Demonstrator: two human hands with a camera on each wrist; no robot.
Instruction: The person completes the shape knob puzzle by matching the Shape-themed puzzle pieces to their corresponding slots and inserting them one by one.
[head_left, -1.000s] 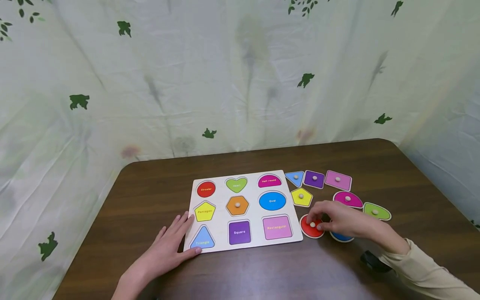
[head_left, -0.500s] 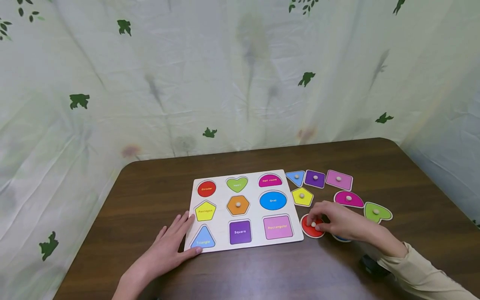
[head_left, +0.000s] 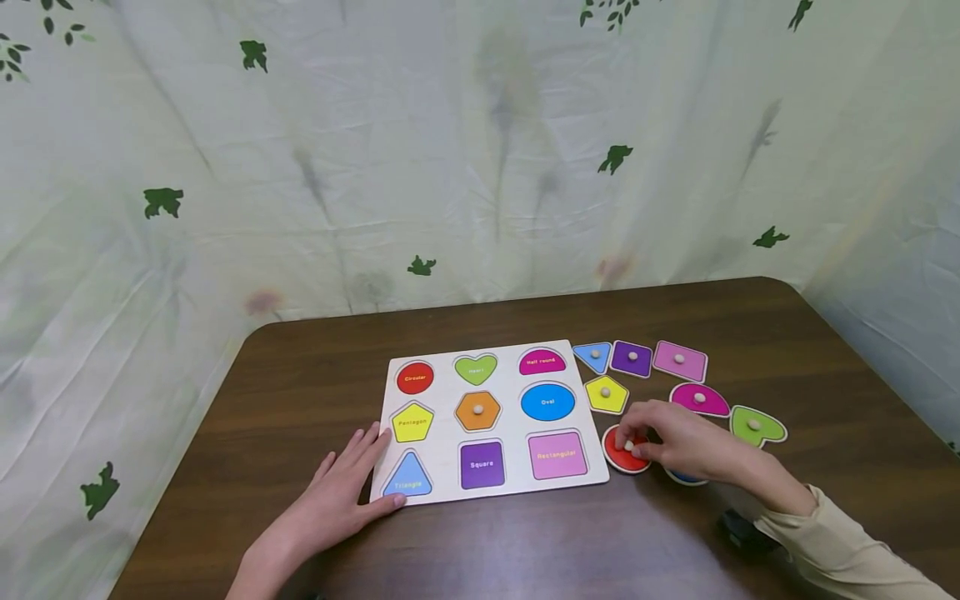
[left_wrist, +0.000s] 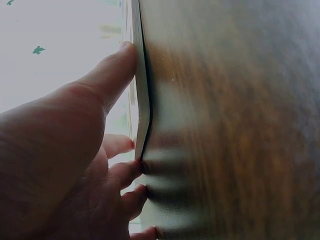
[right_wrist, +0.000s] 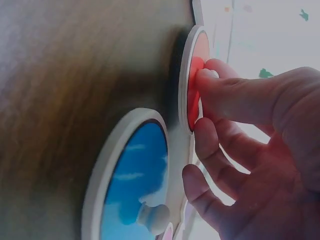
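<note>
My right hand [head_left: 686, 442] pinches the small white knob of a red round puzzle piece [head_left: 621, 461] just right of the puzzle board [head_left: 444, 467]. In the right wrist view, thumb and forefinger meet at the knob of the red piece [right_wrist: 200, 47], and the other fingers are loosely bent. A blue oval piece [right_wrist: 135, 175] lies below them, mostly covered by the hand in the head view. My left hand [head_left: 333, 496] rests at the board's near left corner, fingers spread along its edge and thumb on the front rim. An orange hexagon [head_left: 477, 411] with a knob sits in the board's middle.
Right of the board lie a blue triangle [head_left: 595, 358], purple square [head_left: 632, 359], pink rectangle [head_left: 679, 362], yellow pentagon [head_left: 606, 394], magenta half-round [head_left: 699, 400] and green heart [head_left: 756, 427]. A dark object [head_left: 746, 532] is under the right wrist. A patterned curtain [head_left: 450, 167] hangs behind the table.
The right fingers have closed in on the red piece's knob, and the hand has covered more of the blue oval. The left hand and board look unmoved apart from a slight view shift.
</note>
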